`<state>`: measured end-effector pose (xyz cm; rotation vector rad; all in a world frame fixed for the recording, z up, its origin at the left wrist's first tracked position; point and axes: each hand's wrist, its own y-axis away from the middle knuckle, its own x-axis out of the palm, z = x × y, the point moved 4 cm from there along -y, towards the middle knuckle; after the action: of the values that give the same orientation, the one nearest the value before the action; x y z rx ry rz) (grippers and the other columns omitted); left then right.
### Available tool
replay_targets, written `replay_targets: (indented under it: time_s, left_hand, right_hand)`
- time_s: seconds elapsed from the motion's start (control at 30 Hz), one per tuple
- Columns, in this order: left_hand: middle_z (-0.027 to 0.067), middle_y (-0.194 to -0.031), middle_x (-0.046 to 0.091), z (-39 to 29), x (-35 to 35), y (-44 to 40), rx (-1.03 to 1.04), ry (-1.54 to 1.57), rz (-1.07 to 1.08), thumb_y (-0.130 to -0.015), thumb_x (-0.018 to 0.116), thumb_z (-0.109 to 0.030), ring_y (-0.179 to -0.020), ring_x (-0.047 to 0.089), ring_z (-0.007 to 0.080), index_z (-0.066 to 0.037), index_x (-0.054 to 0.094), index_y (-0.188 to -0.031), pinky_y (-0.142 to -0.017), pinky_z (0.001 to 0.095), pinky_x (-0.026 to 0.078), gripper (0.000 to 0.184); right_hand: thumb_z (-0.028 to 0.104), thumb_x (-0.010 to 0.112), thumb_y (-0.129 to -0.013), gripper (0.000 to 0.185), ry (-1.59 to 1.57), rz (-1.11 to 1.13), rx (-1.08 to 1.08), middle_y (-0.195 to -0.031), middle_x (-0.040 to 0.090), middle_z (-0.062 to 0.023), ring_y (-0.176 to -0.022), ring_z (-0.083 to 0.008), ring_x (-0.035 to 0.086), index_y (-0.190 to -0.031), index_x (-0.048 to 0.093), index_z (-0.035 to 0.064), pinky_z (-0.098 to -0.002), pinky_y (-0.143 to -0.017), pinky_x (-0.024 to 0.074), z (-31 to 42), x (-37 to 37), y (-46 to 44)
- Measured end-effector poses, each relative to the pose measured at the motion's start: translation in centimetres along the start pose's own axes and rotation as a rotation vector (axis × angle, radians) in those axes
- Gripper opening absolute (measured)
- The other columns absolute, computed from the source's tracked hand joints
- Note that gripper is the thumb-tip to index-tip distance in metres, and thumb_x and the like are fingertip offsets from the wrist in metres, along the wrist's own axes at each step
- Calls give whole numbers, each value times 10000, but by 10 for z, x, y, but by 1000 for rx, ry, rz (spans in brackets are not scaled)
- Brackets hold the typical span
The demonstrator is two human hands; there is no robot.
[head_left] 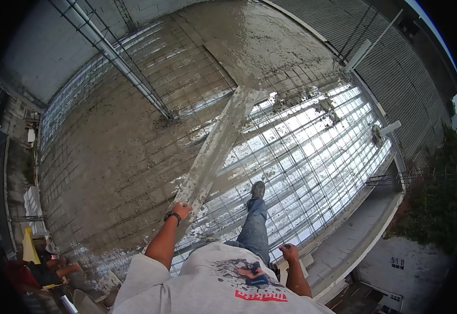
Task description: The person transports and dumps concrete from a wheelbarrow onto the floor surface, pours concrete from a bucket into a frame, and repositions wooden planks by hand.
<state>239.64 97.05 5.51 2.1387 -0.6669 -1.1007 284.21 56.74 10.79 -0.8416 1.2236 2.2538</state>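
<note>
My left hand [180,210], with a dark watch on the wrist, is closed on the near end of a long board [215,138] smeared with wet concrete. The board stretches away from me across the slab, its far end near the fresh concrete. My right hand [289,252] hangs at my side with its fingers curled, and nothing shows in it. Below me lies a grid of steel rebar [296,162] over shiny metal decking [322,141]. Grey wet concrete [113,157] covers the left and far parts.
A rebar truss column [126,68] and pipe rise from the slab at upper left. A block wall [29,63] borders the left side, a corrugated roof [411,89] the right. The curved slab edge [364,235] drops off at lower right. Another person [45,272] is at lower left.
</note>
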Motion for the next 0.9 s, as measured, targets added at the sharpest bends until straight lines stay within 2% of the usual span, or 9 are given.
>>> replay_targets:
  time_s: [0.13,0.23,0.27,0.3,0.4,0.53,0.7,0.83,0.9]
  left_hand:
    - [197,-1137,616,-68,14,5,-286,-212,85,-733,661,-512,-1066,582,339,-1,624,-1076,-889,401,462,617]
    - [193,-1140,621,-81,55,-19,-194,-376,72,-744,669,-536,-1022,603,304,9,611,-1139,-842,390,483,676]
    - [188,-1105,640,-95,56,-22,-134,-437,28,-749,676,-519,-982,624,289,9,624,-1122,-821,386,493,649]
    - [127,-930,686,-116,56,-31,-326,-93,276,-761,699,-442,-805,648,215,9,670,-997,-717,350,513,510]
    - [70,-771,675,-195,39,-77,-235,160,-76,-764,717,-363,-673,618,157,10,680,-872,-634,314,498,390]
    - [100,-740,667,-334,-5,-124,-93,286,-118,-725,732,-399,-670,632,201,-23,676,-829,-629,346,483,394]
    - [73,-646,647,-368,0,-225,-54,385,-146,-710,729,-381,-607,625,221,-74,675,-778,-602,350,476,319]
    - [150,-918,677,-361,34,-301,-312,387,-28,-719,697,-381,-883,645,272,-75,666,-900,-774,391,490,357]
    - [154,-1084,645,-351,68,-351,-317,48,52,-734,666,-446,-989,621,290,-106,651,-1052,-825,421,490,466]
  right_hand:
    - [276,726,-771,323,-493,264,573,-767,662,-101,-591,-187,625,-936,666,4,-341,-535,490,-25,-41,-110]
    - [229,682,-824,240,-364,260,655,-736,625,-58,-563,-185,599,-985,642,55,-345,-508,486,-26,-120,-198]
    - [229,663,-833,217,-370,234,604,-703,607,-44,-552,-176,587,-969,645,60,-348,-500,468,-24,-146,-234]
    - [219,660,-825,212,-372,153,547,-678,592,-36,-551,-162,581,-946,649,45,-331,-481,449,5,-184,-256]
    - [245,687,-780,301,-308,13,321,-671,623,-77,-511,-168,586,-910,663,-25,-295,-428,435,68,-266,-353]
    - [204,704,-781,259,-97,-120,-91,-680,629,-71,-520,-154,583,-860,659,-39,-310,-469,448,139,-314,-503]
    - [315,726,-734,403,344,20,-268,-929,676,-174,-864,-313,647,-962,656,-9,-380,-764,507,337,-324,-550]
    - [408,695,-745,455,518,233,-274,-1007,657,-188,-980,-355,610,-989,660,26,-413,-837,485,402,-285,-618]
    - [442,677,-757,484,464,390,-312,-982,665,-191,-965,-355,619,-991,674,18,-403,-832,487,403,-268,-665]
